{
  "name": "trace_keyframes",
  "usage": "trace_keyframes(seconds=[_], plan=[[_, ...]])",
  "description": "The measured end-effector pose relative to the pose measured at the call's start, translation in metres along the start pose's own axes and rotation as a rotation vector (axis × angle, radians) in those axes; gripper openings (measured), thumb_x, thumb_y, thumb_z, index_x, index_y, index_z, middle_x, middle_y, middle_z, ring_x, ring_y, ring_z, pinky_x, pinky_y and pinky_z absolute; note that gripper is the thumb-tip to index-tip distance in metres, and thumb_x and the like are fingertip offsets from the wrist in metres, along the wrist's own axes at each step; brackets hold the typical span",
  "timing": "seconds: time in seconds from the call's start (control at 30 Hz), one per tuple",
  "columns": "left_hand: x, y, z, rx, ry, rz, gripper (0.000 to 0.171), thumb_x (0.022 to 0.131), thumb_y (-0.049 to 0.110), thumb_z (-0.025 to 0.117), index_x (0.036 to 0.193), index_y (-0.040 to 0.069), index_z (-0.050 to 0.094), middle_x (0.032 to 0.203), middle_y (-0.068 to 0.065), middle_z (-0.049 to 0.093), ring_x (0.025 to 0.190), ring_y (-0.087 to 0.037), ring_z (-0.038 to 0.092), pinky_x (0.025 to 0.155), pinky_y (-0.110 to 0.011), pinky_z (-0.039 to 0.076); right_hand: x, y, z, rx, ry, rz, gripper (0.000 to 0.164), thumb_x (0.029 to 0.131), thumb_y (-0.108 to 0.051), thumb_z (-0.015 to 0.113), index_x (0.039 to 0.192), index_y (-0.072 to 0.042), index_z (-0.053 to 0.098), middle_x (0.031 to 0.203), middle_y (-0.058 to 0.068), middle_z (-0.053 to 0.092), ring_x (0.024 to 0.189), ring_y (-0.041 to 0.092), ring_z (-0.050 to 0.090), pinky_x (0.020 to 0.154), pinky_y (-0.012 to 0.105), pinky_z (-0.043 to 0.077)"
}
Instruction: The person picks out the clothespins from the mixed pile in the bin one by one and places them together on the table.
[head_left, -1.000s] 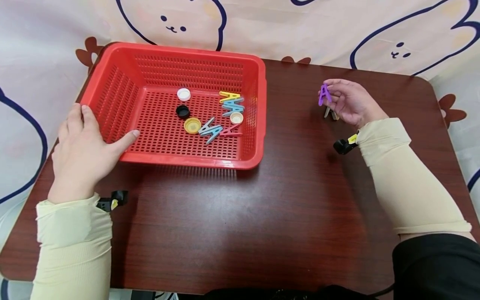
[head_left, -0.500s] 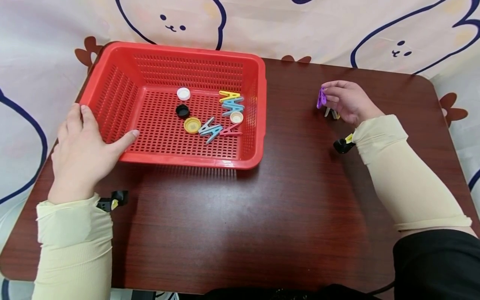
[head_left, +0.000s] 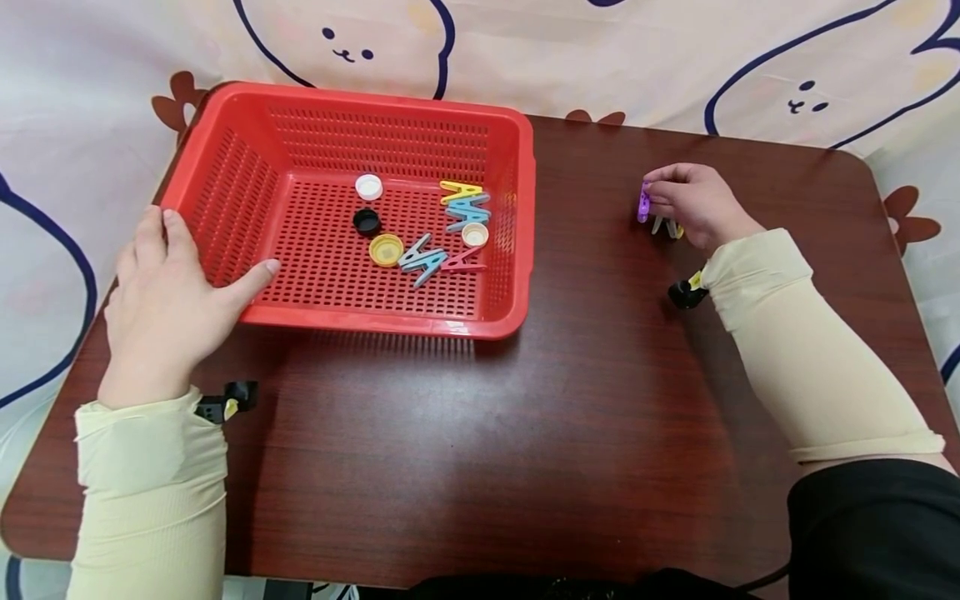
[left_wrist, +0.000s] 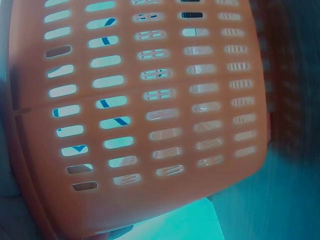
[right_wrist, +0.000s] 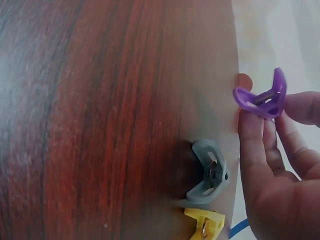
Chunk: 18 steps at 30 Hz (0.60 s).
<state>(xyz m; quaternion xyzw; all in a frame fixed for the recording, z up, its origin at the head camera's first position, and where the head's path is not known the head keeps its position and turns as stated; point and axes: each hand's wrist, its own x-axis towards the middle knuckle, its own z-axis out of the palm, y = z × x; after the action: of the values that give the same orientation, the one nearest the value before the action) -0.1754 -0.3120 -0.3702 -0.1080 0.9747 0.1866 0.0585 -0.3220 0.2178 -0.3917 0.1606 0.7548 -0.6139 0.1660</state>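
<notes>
Between the thumb and fingers of my right hand [head_left: 697, 204] is a purple clothespin [head_left: 643, 202]. It is seen nearly edge-on in the head view, while the right wrist view shows the purple clothespin [right_wrist: 265, 102] with its legs spread. A grey clothespin [right_wrist: 207, 172] and a yellow clothespin [right_wrist: 205, 223] are on the table close to that hand, partly covered by it from above. My left hand [head_left: 161, 300] rests on the left side of a red basket [head_left: 375, 321], fingers extended and thumb spread. Only the basket's slotted wall [left_wrist: 165, 200] fills the left wrist view.
Inside the basket lie a white cap [head_left: 368, 187], a black cap [head_left: 367, 222], a yellow cap [head_left: 386, 250] and a cream cap [head_left: 475, 236]. Blue clothespins [head_left: 467, 212], a yellow clothespin [head_left: 460, 192] and a red clothespin [head_left: 462, 261] lie there too. A printed curtain [head_left: 645, 67] stands behind the table.
The purple clothespin has turned from face-on to nearly edge-on in my right fingers. The right hand has shifted slightly downward in view. My left hand has stayed on the basket.
</notes>
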Motion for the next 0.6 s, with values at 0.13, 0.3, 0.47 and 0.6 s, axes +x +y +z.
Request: trace_keyframes(seconds=[0.13,0.3,0.47,0.6], plan=[[-0.0002,-0.0001,-0.0005,-0.002,-0.004,-0.003,0.109,0.096,0.062,0.053,0.161,-0.004,-0.005,0.167,-0.031,-0.002,0.148,-0.056,0.007,0.105,-0.081,0.026,0.0034,0.0012,0.0022,-0.289,0.055,-0.051,0.026,0.102,-0.014,0.062,0.124,0.0,0.059,0.096,-0.003,0.061,0.075,0.003,0.063,0.069,0.015,0.053],[-0.0001,-0.0004,-0.0006,-0.003,-0.004,-0.007,0.109,0.096,0.061,0.054,0.161,-0.004,-0.004,0.166,-0.031,-0.001,0.148,-0.057,0.007,0.104,-0.081,0.027,0.0058,0.002,0.0072,-0.541,0.089,-0.115,0.031,0.101,-0.019,0.063,0.124,0.002,0.062,0.08,-0.009,0.063,0.068,0.003,0.06,0.06,0.018,0.048],[0.0007,0.0002,-0.0003,-0.002,-0.002,0.001,0.108,0.096,0.06,0.055,0.162,-0.004,-0.003,0.166,-0.03,0.001,0.148,-0.056,0.009,0.102,-0.081,0.03,0.0062,0.0015,0.0101,-0.599,0.101,-0.099,0.033,0.101,-0.022,0.063,0.125,0.0,0.062,0.08,-0.009,0.062,0.07,0.005,0.059,0.059,0.021,0.048],[0.0012,-0.0003,-0.0009,-0.004,-0.008,-0.003,0.109,0.096,0.061,0.055,0.162,-0.003,-0.004,0.166,-0.03,-0.001,0.148,-0.056,0.007,0.104,-0.081,0.028,0.0061,0.0007,0.0096,-0.58,0.089,-0.074,0.035,0.102,-0.024,0.062,0.128,0.0,0.062,0.082,-0.008,0.063,0.071,0.006,0.06,0.059,0.022,0.049]])
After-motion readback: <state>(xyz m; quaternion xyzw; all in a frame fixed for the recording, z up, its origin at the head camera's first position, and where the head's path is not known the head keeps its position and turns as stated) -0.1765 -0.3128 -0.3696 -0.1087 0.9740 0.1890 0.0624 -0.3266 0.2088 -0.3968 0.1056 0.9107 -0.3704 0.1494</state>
